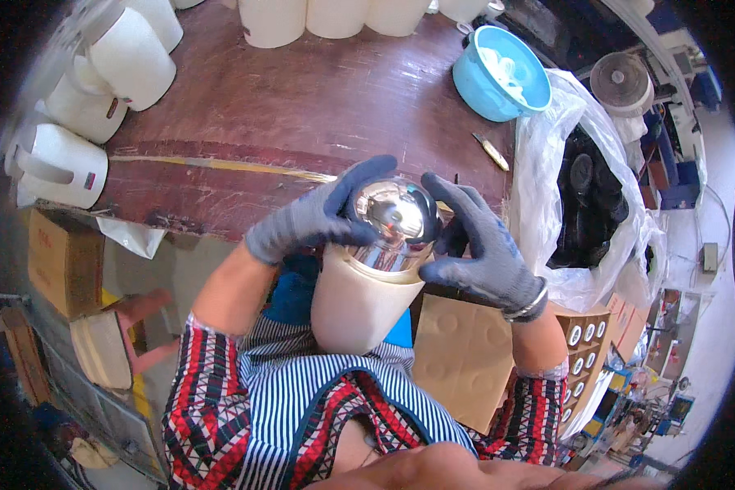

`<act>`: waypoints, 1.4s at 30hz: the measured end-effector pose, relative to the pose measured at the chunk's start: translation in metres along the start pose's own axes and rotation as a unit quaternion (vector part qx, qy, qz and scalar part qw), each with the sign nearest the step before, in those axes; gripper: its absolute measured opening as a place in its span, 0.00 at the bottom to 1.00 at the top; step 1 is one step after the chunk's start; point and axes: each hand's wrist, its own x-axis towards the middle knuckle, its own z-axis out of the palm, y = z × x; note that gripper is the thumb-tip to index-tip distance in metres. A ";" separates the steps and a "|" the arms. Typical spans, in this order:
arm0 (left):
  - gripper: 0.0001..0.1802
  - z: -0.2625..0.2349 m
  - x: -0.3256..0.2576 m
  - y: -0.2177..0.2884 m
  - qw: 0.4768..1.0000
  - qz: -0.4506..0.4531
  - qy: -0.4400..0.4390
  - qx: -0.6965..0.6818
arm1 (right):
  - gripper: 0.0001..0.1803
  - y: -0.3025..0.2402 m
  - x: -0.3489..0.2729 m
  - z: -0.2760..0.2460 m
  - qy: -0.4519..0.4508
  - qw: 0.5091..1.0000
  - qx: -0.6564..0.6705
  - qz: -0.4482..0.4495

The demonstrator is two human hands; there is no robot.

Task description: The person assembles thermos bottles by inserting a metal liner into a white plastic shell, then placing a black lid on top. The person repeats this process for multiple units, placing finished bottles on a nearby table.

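Head view: a shiny metal flask liner (396, 224) sits in a cream plastic casing (359, 306), held between both gloved hands. The left hand (322, 216) wraps its left side; the right hand (478, 245) cups its right, above a brown worktable (302, 106).

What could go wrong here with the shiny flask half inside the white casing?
The flask is gripped only at its smooth rounded end by both gloved hands, left and right; it might slip. The casing seems propped against the body off the table, so it could drop.
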 end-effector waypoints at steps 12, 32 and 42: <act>0.72 -0.030 0.012 -0.024 0.976 -0.058 -0.156 -0.138 | 0.57 0.011 0.020 0.020 -0.097 0.986 0.006 -0.139; 0.49 0.010 -0.038 -0.097 0.985 0.144 0.092 0.011 | 0.31 -0.021 0.059 0.044 -0.300 0.906 -0.280 0.100; 0.45 0.010 -0.043 -0.100 0.987 0.146 0.068 -0.026 | 0.47 0.000 0.064 0.025 -0.362 0.912 -0.190 0.035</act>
